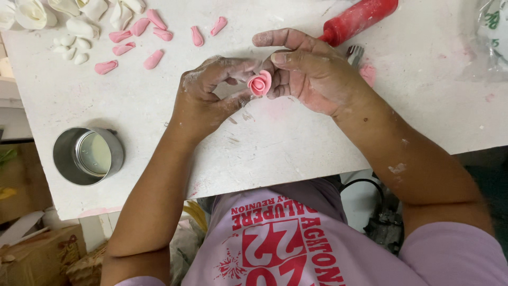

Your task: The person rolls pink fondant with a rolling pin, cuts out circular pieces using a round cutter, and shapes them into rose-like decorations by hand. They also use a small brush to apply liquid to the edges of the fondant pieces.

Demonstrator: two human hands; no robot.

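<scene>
A small pink clay rose sits between the fingertips of both hands, above the middle of the white work board. My left hand pinches it from the left with thumb and fingers. My right hand presses a petal onto it from the right with thumb and index finger. Both hands are dusted with white powder. Several loose pink petals lie on the board at the upper left, apart from the hands.
White clay petals and white roses lie at the far left corner. A round metal tin stands near the board's left front edge. A red rolling pin and a fork lie behind my right hand. A plastic bag sits at the right.
</scene>
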